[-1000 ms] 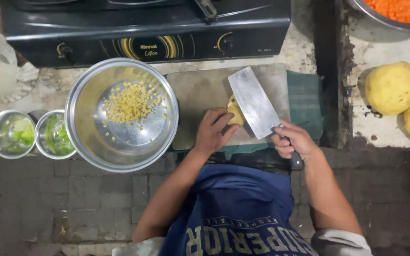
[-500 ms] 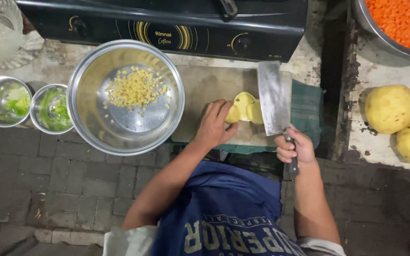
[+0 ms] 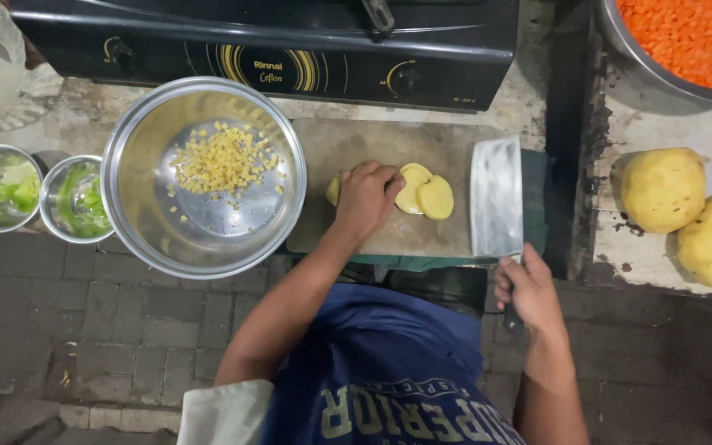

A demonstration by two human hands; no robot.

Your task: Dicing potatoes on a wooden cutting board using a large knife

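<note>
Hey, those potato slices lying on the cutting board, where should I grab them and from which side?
Probably pinch the slices across their rounded outer edges, coming from above on the cleaver side. They lie flat and overlapping on the board, so only the edges give purchase. The left hand already covers their left side, while the right hand holds the cleaver's handle with the blade resting flat just beside them.
</note>
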